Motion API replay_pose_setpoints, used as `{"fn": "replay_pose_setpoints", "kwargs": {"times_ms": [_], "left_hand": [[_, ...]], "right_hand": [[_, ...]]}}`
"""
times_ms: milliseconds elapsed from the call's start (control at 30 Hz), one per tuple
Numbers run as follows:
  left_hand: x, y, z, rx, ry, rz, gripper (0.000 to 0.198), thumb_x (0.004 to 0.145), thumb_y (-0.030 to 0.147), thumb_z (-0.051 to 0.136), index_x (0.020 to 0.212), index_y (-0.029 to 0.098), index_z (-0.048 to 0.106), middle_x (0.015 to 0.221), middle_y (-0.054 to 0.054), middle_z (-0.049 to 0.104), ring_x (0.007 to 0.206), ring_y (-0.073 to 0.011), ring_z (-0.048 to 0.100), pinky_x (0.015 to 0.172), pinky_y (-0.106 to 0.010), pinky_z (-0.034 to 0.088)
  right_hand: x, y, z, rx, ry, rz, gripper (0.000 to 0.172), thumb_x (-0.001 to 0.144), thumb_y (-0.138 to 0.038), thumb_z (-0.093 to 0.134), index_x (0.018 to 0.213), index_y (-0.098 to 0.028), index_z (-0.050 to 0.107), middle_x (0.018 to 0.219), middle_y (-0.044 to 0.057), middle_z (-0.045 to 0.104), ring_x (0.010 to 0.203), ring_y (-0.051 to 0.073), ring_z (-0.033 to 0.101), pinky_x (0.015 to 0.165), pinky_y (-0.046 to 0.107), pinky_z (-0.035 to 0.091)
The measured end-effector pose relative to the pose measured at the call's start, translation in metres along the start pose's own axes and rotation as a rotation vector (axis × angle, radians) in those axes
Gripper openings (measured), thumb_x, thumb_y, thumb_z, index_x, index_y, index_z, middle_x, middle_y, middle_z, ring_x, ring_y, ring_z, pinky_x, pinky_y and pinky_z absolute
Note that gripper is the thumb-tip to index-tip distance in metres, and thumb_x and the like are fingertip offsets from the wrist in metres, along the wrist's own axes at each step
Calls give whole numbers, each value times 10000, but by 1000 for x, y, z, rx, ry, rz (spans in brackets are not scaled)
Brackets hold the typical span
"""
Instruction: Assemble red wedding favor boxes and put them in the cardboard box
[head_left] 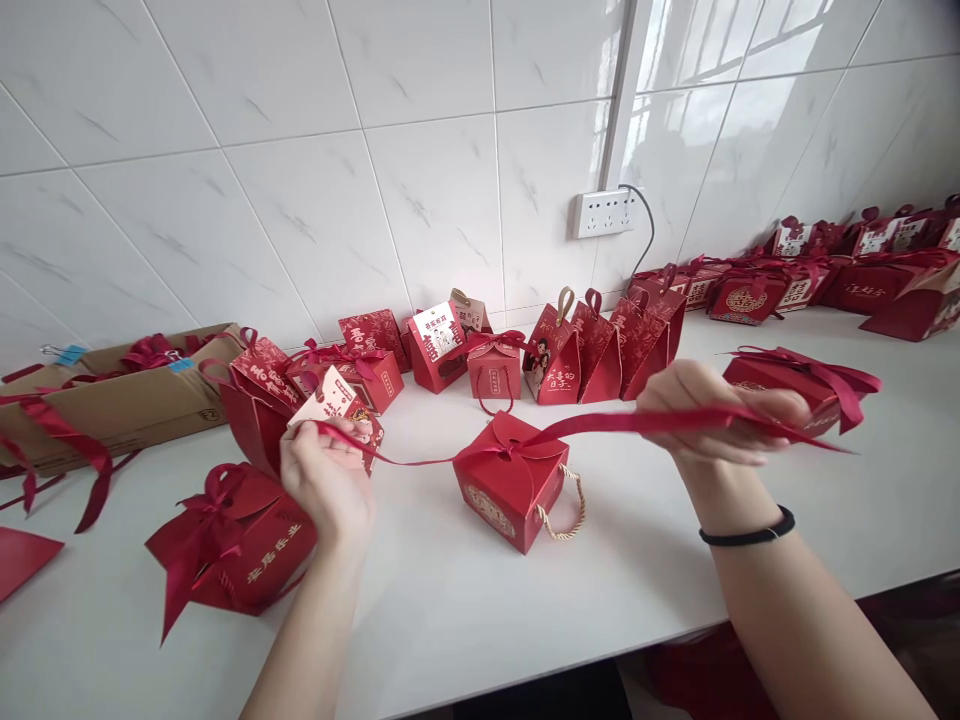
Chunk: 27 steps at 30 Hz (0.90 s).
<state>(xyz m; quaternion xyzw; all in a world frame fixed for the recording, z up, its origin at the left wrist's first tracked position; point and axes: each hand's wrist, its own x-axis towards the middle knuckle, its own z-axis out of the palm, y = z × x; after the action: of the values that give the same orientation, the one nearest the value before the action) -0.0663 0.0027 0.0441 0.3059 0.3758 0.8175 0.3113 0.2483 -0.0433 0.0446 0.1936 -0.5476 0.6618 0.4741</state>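
A red gift box [499,487] with a gold rope handle [576,508] stands on the white table in front of me. A dark red ribbon [592,424] crosses its top and is knotted at the middle. My left hand [324,470] pinches the ribbon's left end, and my right hand [712,410] has its fingers closed on the right length. The ribbon stretches out to both sides between my hands, its right tip hanging past my right fingers. The right wrist wears a black band [748,530].
A red box with a tied bow [247,550] stands at front left. Behind it is a cardboard box [131,425] with loose ribbons and clips. Several red gift boxes [596,350] line the wall, with more at right [750,297]. A socket strip [604,215] is on the tiles.
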Motion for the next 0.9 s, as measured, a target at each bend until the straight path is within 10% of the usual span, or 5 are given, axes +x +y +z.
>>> {"fn": "replay_pose_setpoints", "kwargs": {"times_ms": [100,267,400,667,900], "left_hand": [[-5,-8,-3,242,-120,-22,358,701,228,587,1032,214,452,1066,-88,615,982,-223,615,847,-371,494],[-25,-14,-10,575,-824,271,431,832,341,529,1243,213,496,1430,-95,417,1377,-281,304,1146,-453,245],[-38,-17,-11,556,-1343,217,548,877,383,512,1389,230,388,1487,-74,350,1395,-274,279,1159,-442,246],[-37,-15,-12,573,-1291,411,491,797,501,599,1169,182,564,948,-78,530,910,-238,563,841,-414,508],[-43,-16,-11,618,-1404,362,766,721,673,614,1299,193,460,1413,-148,331,1330,-340,308,1071,-488,353]], "right_hand": [[-4,-5,-7,-61,-236,272,641,598,-722,571,311,-171,410,210,-59,329,164,36,386,303,104,280],[17,5,0,-756,570,398,566,756,-664,569,466,-188,469,283,-97,276,225,32,284,293,161,212],[40,27,17,-1111,568,731,353,686,-489,742,685,-157,620,546,-31,540,466,77,463,429,203,326],[43,33,23,-1471,268,822,132,738,-319,743,771,-196,707,807,10,623,715,131,555,652,253,431],[39,51,17,-1565,266,515,48,805,-182,676,770,-192,706,899,42,621,836,160,585,733,282,468]]}}
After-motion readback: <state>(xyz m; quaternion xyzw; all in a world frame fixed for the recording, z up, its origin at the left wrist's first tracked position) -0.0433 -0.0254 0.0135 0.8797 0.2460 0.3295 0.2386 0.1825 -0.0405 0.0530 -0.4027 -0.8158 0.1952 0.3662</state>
